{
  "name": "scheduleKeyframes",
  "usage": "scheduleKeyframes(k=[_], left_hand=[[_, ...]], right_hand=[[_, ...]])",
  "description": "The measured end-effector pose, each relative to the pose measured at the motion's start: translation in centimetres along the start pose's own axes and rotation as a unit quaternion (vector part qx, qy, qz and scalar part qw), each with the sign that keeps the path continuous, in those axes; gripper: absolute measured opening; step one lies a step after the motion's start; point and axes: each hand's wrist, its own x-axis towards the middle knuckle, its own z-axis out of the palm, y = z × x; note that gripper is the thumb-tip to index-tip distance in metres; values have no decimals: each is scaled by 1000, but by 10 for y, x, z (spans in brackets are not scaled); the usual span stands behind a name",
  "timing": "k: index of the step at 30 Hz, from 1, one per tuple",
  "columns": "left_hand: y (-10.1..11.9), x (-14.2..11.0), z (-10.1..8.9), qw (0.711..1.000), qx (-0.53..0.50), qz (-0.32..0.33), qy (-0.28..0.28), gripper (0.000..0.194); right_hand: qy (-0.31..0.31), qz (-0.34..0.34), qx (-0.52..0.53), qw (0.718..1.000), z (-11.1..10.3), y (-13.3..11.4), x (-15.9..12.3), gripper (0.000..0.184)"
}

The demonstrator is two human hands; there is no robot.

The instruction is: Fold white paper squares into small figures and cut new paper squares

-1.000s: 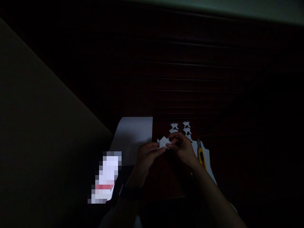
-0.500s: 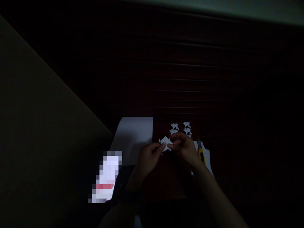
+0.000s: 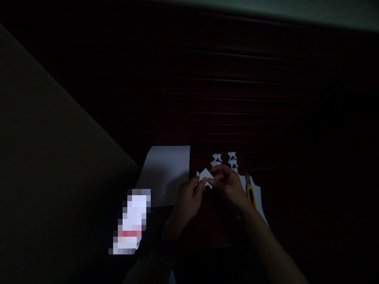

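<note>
A small folded piece of white paper (image 3: 205, 174) is held up between my two hands, its pointed top facing away from me. My left hand (image 3: 189, 197) pinches its left side, thumb on the near face. On the right side, my right hand (image 3: 229, 184) grips it with the thumb, the fingers curled behind and above. Beyond my hands, several small folded paper figures stand in two columns, a left column (image 3: 217, 157) and a right column (image 3: 232, 161); my right hand partly hides the nearest ones.
A stack of white paper (image 3: 166, 165) lies to the left. Right of my right hand, a yellow utility knife (image 3: 250, 193) rests on more white paper (image 3: 259, 203). A bright, pixelated screen (image 3: 132, 219) glows at lower left. The dark wooden surface (image 3: 207, 228) is dimly lit.
My left hand has turned slightly, its wrist more upright, and the folded paper has tilted a little. Both hands keep their hold. The whole view has shifted slightly.
</note>
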Motion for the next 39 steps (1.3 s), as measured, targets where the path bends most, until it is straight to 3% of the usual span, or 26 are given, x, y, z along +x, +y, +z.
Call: scheduleKeyframes(k=[5,13,17,28,39], left_hand=[[-1,0,0,1000,25,9,-4,29],[1,2,-5,1000,-19,-2,-22,33],[2,1,-5,999,-32,-13,6,33],[2,2,-4,996,-70,-38,30,30],[4,3,-7,983,-166,-77,-17,23]], right_hand=[[17,-14,-6,1000,1,2,-1,32],[-19,-1,-11,1000,-1,1,-1,29],[-36,-13,14,999,0,-2,-2,26],[-10,-37,-1,999,2,-4,-3,27],[37,-76,-6,996,7,2,-4,26]])
